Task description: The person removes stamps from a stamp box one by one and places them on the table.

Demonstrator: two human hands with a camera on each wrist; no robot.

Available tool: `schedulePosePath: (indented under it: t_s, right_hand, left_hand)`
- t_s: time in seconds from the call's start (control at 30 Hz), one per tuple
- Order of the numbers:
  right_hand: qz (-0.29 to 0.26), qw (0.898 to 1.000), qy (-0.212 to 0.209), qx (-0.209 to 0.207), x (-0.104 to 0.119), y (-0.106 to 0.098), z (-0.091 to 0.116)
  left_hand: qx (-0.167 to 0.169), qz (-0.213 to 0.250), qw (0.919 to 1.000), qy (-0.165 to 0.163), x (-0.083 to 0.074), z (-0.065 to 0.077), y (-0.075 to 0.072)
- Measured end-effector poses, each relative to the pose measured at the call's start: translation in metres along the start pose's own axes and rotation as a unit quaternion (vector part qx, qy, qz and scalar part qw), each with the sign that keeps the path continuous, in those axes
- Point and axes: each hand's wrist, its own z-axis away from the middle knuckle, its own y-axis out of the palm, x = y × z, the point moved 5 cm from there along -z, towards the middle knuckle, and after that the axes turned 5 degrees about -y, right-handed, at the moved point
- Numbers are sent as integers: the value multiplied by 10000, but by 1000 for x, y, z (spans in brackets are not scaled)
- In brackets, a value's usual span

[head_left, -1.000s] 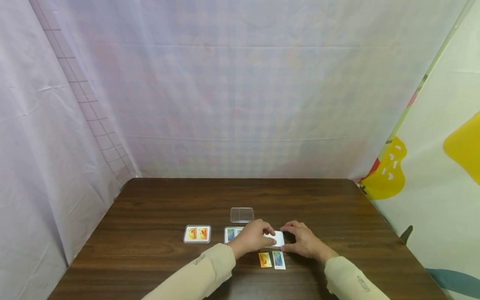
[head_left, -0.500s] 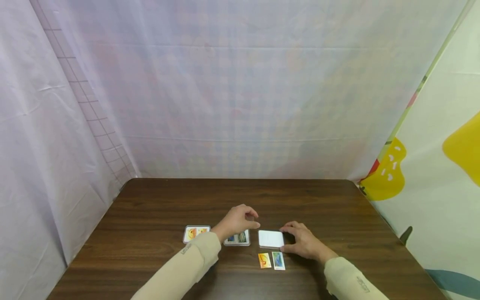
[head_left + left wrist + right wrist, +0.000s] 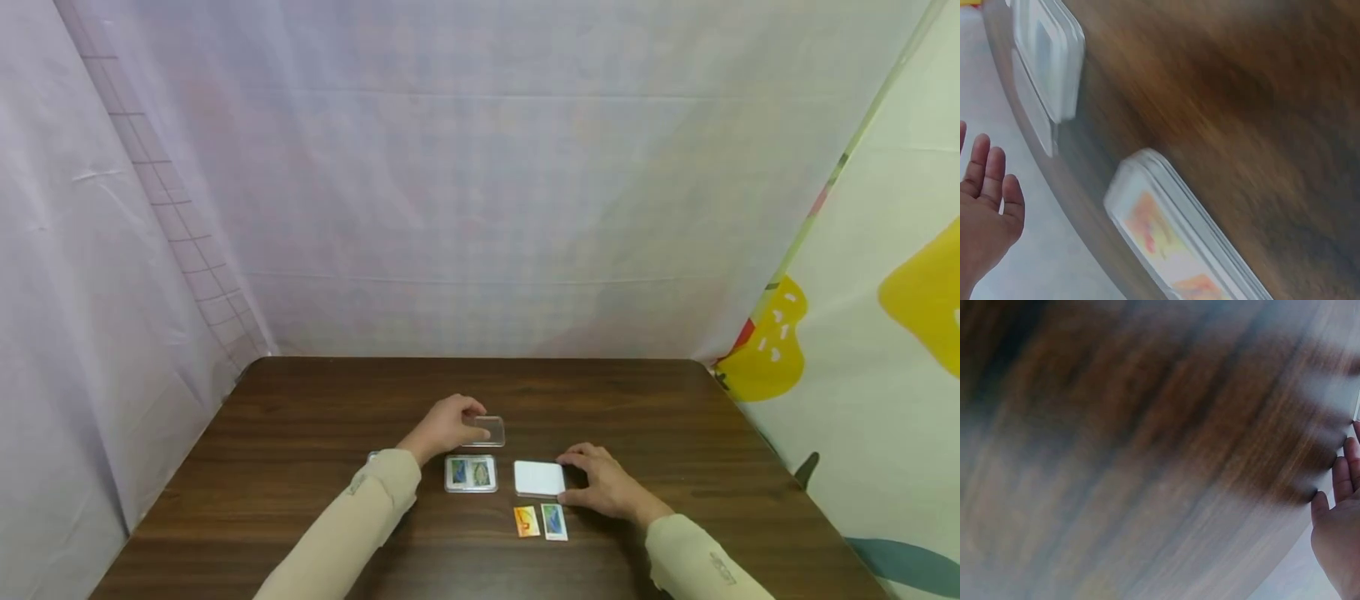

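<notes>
My left hand is over the left part of a clear plastic lid, with thumb and fingers spread around it. In the left wrist view its fingers look relaxed. My right hand holds the right end of a clear case with a white insert, thumb at the near corner and fingers at the far one. Two small picture cards lie just in front of that case: an orange one and a blue-green one.
A clear case with two blue-green pictures lies left of the white one. Another case with orange pictures is mostly hidden by my left sleeve in the head view. The dark wooden table ends at a pale curtain.
My left hand has moved left and away from me, off the white insert, past the blue-green case to the clear lid. My right hand has stayed at the white case.
</notes>
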Motion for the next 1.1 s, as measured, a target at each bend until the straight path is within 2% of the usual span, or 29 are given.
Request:
schedulePosePath:
  t_s: [0.17, 0.47, 0.83, 1.1]
  right_hand:
    - [-41, 9999, -137, -8, -3, 1, 0]
    - [-24, 9999, -104, -22, -2, 2, 0]
    - [11, 10000, 21, -6, 0, 2, 0]
    - [37, 10000, -57, -11, 3, 0, 0]
  left_hand:
    - [88, -212, 9993, -293, 12, -3, -6]
    - [160, -869, 9959, -214, 26, -12, -10]
    - [318, -820, 9945, -570, 36, -15, -7]
    - [308, -1031, 9930, -489, 40, -20, -2]
